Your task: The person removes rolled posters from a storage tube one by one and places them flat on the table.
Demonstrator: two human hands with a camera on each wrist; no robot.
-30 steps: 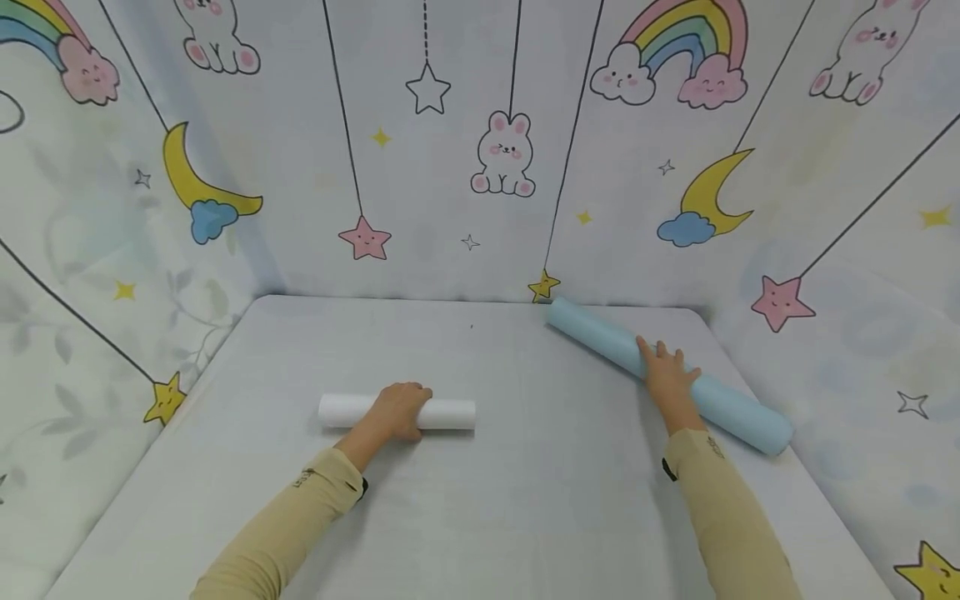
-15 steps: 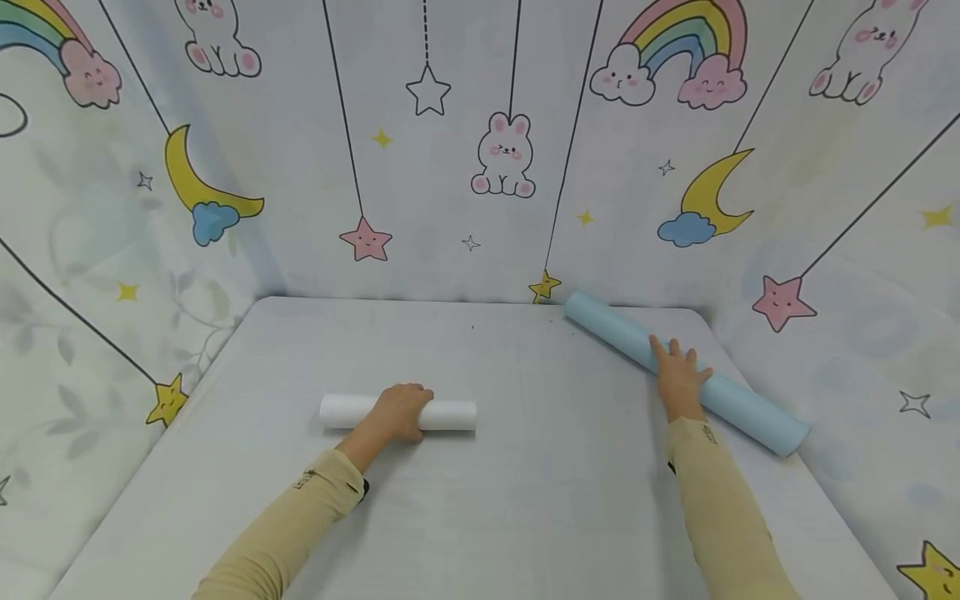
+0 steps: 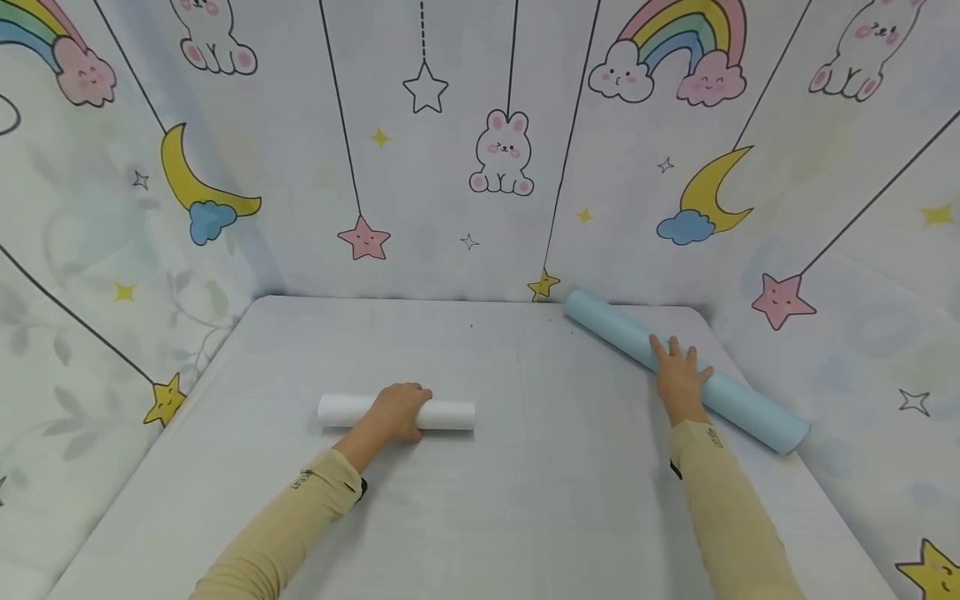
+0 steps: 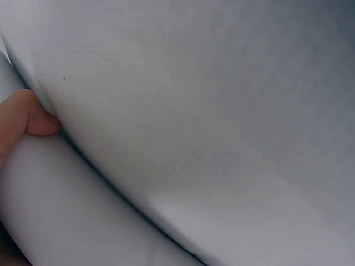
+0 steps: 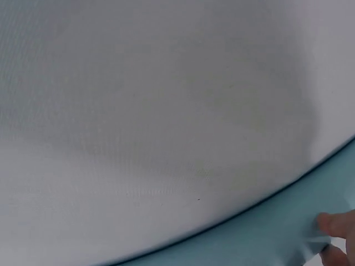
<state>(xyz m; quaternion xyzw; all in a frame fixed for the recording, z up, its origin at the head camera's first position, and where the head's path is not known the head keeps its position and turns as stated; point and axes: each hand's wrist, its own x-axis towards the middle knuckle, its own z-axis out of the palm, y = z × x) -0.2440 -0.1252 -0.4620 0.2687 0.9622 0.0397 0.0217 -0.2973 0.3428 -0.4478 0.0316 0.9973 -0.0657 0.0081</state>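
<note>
A white roll [image 3: 343, 411] lies crosswise on the white tabletop, left of the middle. My left hand [image 3: 393, 412] grips it from above, right of its centre, and in the left wrist view a bent digit [image 4: 33, 116] lies over the roll [image 4: 72, 194]. At the far right, a longer light blue roll [image 3: 611, 327] lies slantwise, its near end by the right table edge. My right hand [image 3: 680, 379] rests on its middle with fingers spread. In the right wrist view, fingertips [image 5: 327, 223] touch the blue surface [image 5: 249, 238].
The white tabletop [image 3: 510, 500] runs up to a patterned backdrop [image 3: 300, 150] with rabbits, moons, stars and rainbows. This backdrop stands along the back and both sides. The blue roll's far end is close to the back edge.
The blue roll has shifted a little to the right with my right hand on it, then stayed still over the last half second. The white roll and my left hand keep their place.
</note>
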